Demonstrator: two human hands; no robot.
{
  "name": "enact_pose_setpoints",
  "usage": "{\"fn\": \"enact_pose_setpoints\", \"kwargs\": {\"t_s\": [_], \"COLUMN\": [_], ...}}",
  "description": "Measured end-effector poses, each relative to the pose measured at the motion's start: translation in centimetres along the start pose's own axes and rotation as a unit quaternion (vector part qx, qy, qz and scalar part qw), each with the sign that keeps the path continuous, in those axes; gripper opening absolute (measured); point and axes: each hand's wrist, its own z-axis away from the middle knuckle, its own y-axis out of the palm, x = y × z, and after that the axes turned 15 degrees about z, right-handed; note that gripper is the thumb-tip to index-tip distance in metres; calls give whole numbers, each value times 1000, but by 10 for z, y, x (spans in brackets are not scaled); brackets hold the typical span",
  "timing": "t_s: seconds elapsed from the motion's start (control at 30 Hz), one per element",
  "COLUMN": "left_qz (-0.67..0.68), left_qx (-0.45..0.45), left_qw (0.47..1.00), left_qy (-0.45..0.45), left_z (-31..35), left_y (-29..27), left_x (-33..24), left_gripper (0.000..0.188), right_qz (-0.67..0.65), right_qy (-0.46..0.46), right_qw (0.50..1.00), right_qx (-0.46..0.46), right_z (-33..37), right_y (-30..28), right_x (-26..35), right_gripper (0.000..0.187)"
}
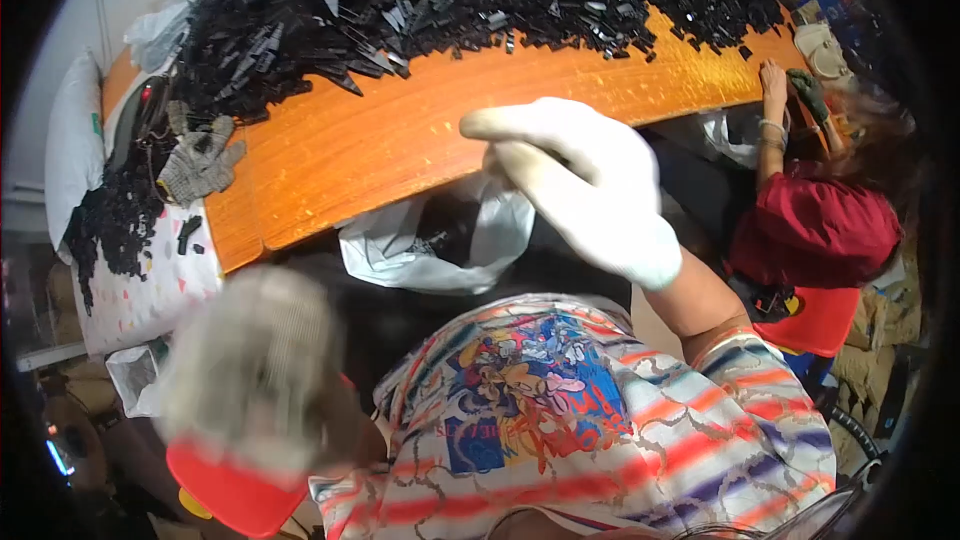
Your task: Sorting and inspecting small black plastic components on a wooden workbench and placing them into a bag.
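Note:
My right hand (590, 190), in a white glove with soiled fingertips, is raised in front of the table's near edge. Its thumb and fingers come close together in a pinch; anything small between them cannot be made out. Low on the left is my left hand (255, 370), in a greyish knit glove smeared by motion, so its fingers do not show clearly. Below my right hand, a white plastic bag (385, 250) hangs open at the table edge with a few dark pieces inside. A large heap of small black plastic pieces (430, 0) covers the far table.
The orange wooden table (400, 130) bends across the view. At left lie a grey glove (205, 160) and more black pieces (115, 230) on a patterned cloth. A co-worker in a dark red top (815, 225) works at right, beside another plastic bag (730, 140).

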Motion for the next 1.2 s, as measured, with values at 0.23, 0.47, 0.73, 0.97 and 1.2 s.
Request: {"fn": "enact_pose_setpoints", "kwargs": {"t_s": [0.23, 0.47, 0.73, 0.97, 1.2], "left_qz": [-191, -426, -496, -450, -308], "left_qx": [194, 275, 290, 331, 274], "left_qw": [942, 853, 818, 828, 910], "left_qy": [-194, -123, -28, -52, -48], "left_z": [10, -16, -34, -27, -3], "left_y": [-26, -2, 8, 8, -2], "left_x": [123, 174, 206, 193, 177], "left_gripper": [29, 46, 39, 23, 25], "right_qz": [195, 342, 385, 321, 203], "right_qy": [8, 17, -64, -140, -98], "right_qw": [978, 935, 913, 934, 967], "right_qx": [-69, -91, -115, -72, -116], "right_z": [-34, -77, -108, -98, -82], "right_y": [66, 78, 105, 116, 109], "right_x": [-77, -109, -136, -117, -103], "right_gripper": [23, 23, 8, 15, 10]}}
